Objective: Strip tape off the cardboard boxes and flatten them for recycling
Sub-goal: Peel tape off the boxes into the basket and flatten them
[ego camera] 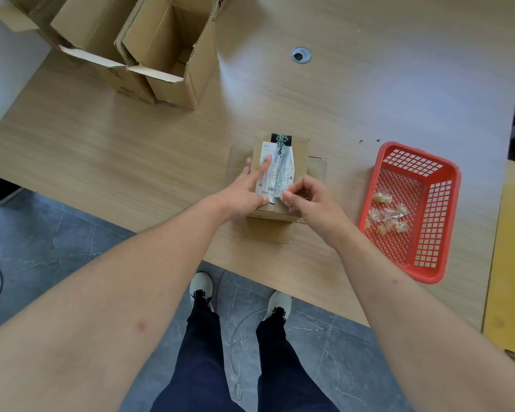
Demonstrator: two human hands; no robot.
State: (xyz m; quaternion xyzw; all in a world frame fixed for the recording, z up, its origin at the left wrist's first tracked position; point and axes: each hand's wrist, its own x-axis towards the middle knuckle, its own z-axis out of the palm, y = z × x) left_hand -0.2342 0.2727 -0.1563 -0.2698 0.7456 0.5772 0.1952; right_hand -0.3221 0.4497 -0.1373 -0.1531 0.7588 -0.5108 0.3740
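Observation:
A small cardboard box (298, 150) stands near the table's front edge, its lower flaps spread flat on the wood. A white shipping label (266, 182) and a strip of clear tape (280, 166) run along its top seam, with black printed tape at the far end. My left hand (244, 190) rests on the box top, index finger stretched flat along the label. My right hand (309, 200) pinches the near end of the tape at the seam.
Two tall open cardboard boxes (149, 52) stand at the back left of the wooden table (369, 93). A red plastic basket (411, 209) with several crumpled tape scraps sits to the right. A round cable grommet (301, 55) is set into the tabletop.

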